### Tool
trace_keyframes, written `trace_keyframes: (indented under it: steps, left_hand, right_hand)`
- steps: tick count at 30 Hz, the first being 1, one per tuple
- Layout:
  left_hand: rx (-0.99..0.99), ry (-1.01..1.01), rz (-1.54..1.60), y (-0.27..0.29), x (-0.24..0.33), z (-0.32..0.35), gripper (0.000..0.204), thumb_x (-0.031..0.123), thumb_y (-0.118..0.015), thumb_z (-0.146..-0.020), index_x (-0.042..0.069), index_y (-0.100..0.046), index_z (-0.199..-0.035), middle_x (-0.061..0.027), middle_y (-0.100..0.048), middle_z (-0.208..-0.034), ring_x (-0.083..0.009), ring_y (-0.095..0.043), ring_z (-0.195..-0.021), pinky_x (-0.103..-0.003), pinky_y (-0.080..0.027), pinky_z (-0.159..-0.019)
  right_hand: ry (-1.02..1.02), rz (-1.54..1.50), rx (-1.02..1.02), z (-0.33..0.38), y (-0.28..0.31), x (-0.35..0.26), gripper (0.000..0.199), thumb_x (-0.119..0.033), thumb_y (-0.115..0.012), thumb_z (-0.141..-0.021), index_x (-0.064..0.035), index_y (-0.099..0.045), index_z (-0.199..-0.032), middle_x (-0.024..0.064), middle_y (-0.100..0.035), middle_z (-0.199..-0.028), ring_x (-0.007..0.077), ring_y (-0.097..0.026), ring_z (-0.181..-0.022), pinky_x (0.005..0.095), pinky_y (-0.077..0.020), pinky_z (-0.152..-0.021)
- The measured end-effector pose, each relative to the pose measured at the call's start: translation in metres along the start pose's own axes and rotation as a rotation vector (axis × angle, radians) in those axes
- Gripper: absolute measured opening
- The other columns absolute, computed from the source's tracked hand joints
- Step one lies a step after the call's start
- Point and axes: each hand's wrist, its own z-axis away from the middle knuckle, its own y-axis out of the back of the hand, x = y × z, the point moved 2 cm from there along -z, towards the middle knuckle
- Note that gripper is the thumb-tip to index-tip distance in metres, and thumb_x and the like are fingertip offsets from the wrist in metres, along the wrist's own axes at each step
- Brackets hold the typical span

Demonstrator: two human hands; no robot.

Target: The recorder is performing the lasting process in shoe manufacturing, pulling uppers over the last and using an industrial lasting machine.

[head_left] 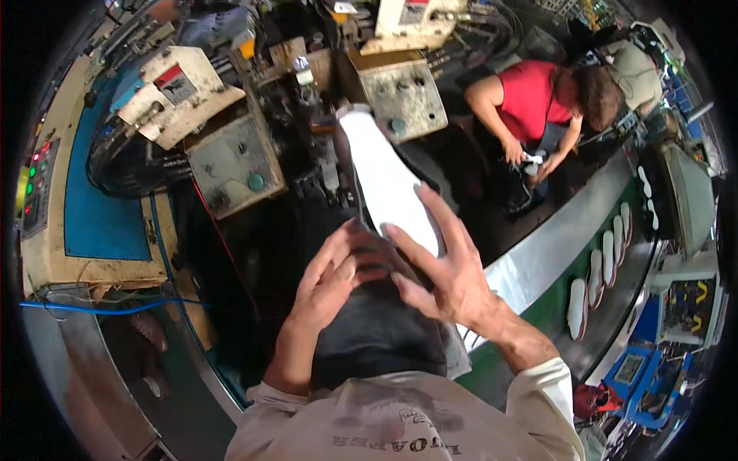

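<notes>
both hands grip a black boot (377,307) with a white sole (388,184) at the frame's centre: left hand (330,280) wraps the upper, right hand (438,265) presses the sole. seemingly lasting work; the next move needs firm, even pressure toward the machine (231,165).

To my right runs a green conveyor belt (555,301); a row of white insoles (602,269) lies along it.

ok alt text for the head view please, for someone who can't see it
Both hands, left hand and right hand, grip a dark shoe upper with its white insole facing up, in front of worn factory machines. To the right, a person in a red shirt works beside a conveyor carrying white soles.
</notes>
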Motion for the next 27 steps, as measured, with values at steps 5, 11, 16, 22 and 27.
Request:
trace_keyframes:
  steps: [5, 11, 16, 22, 27]
  left_hand:
    - [0.461, -0.095, -0.988, 0.136, -0.069, -0.012, 0.052, 0.0, -0.068, -0.101, 0.001, -0.057, -0.152, -0.0164, -0.064, -0.139, -0.0323, -0.065, -0.126, -0.042, -0.054, -0.11]
    - [0.419, -0.393, -1.516, 0.158, -0.089, -0.024, 0.035, -0.007, -0.071, -0.087, 0.0, -0.071, -0.121, -0.0174, -0.068, -0.126, -0.0417, -0.064, -0.113, -0.051, -0.053, -0.099]
    - [0.425, -0.374, -1.551, 0.164, -0.082, -0.029, 0.031, -0.008, -0.07, -0.087, -0.002, -0.072, -0.117, -0.0167, -0.068, -0.124, -0.0416, -0.064, -0.112, -0.051, -0.053, -0.098]
    - [0.427, -0.359, -1.567, 0.165, -0.084, -0.03, 0.031, -0.008, -0.07, -0.086, -0.002, -0.072, -0.116, -0.0163, -0.068, -0.123, -0.0412, -0.064, -0.111, -0.051, -0.053, -0.097]
    - [0.449, -0.347, -1.573, 0.163, -0.086, -0.032, 0.03, -0.006, -0.069, -0.087, 0.001, -0.073, -0.115, -0.0153, -0.069, -0.121, -0.0416, -0.064, -0.109, -0.052, -0.053, -0.095]
  right_hand:
    - [0.14, 0.024, 0.137, -0.135, -0.042, 0.041, 0.072, -0.026, -0.083, -0.087, -0.0182, -0.061, -0.155, 0.0368, -0.031, -0.167, 0.0586, -0.054, -0.133, 0.0592, -0.0494, -0.113]
    - [0.09, 0.059, 0.148, -0.218, -0.094, 0.086, 0.072, -0.028, -0.081, -0.091, -0.0214, -0.058, -0.159, 0.0347, -0.028, -0.169, 0.0593, -0.049, -0.139, 0.0615, -0.0443, -0.118]
    - [0.036, -0.031, 0.213, -0.229, -0.122, 0.109, 0.073, -0.028, -0.082, -0.089, -0.0197, -0.059, -0.158, 0.0344, -0.028, -0.169, 0.0599, -0.049, -0.139, 0.0597, -0.046, -0.118]
    - [0.145, -0.009, 0.335, -0.209, -0.131, 0.113, 0.065, -0.024, -0.083, -0.084, -0.0084, -0.069, -0.145, 0.0375, -0.04, -0.163, 0.0554, -0.053, -0.142, 0.0588, -0.051, -0.114]
    - [0.211, 0.011, 0.267, -0.221, -0.124, 0.096, 0.068, -0.025, -0.084, -0.086, -0.019, -0.065, -0.152, 0.034, -0.03, -0.168, 0.0558, -0.049, -0.137, 0.06, -0.0483, -0.113]
